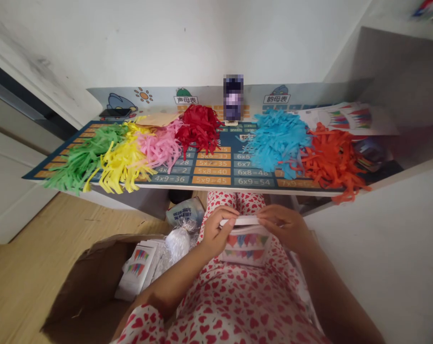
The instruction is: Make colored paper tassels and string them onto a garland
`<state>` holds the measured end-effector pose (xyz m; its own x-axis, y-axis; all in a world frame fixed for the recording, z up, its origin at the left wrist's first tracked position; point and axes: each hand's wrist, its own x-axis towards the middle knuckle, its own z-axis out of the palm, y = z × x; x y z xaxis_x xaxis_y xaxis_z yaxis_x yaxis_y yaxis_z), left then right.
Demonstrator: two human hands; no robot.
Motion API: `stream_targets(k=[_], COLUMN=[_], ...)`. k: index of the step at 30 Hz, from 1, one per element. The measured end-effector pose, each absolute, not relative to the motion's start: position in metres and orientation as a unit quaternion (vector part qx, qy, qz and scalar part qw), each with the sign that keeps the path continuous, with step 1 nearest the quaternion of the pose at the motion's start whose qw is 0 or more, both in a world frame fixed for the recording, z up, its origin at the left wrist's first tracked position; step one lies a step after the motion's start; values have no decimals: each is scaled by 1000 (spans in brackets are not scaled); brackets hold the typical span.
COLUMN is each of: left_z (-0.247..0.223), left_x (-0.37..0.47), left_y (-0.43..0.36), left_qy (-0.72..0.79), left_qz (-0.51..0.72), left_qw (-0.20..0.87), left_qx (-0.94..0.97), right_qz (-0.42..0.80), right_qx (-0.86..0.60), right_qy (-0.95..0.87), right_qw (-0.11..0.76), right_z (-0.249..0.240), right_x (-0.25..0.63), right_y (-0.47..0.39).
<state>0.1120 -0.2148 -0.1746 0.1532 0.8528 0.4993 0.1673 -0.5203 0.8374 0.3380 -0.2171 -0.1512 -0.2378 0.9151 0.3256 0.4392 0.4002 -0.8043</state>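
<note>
Over my lap, my left hand (218, 227) and my right hand (288, 227) pinch the two ends of a narrow white strip (243, 220) along the top of a flat packet. The packet (245, 246) is pale and printed with rows of colourful pennant flags. It hangs tilted below the strip, in front of my heart-patterned clothes. Whether the strip is part of the packet or separate, I cannot tell. Fingers and thumbs are closed on both hands, and my right fingertips partly hide the strip's right end.
Cut-paper bunches lie along the desk: green (90, 153), yellow (126, 167), pink (161, 145), red (200, 126), blue (279, 141) and orange (332, 160). A phone-like device (233, 98) stands behind them. On the floor, a cardboard box (83, 277) holds printed packets (139, 267); white stringy material (178, 241) lies alongside.
</note>
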Motion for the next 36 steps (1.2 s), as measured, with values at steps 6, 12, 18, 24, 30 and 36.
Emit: stream_targets(k=[6,12,18,24,30,36], left_z=[-173,-172,-171,-175,-170,-156], left_x=[109,112,115,119,124,125], left_y=[-214,-212,-215,-217,-216,-206], left_qy=[360,381,356,414,400,380], left_qz=[515,533,517,523,484,299], left_qw=[323,317,445,305,58,-34], left_qx=[708,686,638,680,776,875], right_qz=[281,287,319,298,283,278], right_qx=[-466,-463,-485,-485,-424,-379], right_qy=[-730,-729,-713,-722,-778,-802], right_qw=[414,413,394,393,369,369], right_z=[-153,-148,-144,-147,-141,-139], right_x=[336,337,333,328,326,328], right_y=[-222,-225,-225,-224,-226,-228])
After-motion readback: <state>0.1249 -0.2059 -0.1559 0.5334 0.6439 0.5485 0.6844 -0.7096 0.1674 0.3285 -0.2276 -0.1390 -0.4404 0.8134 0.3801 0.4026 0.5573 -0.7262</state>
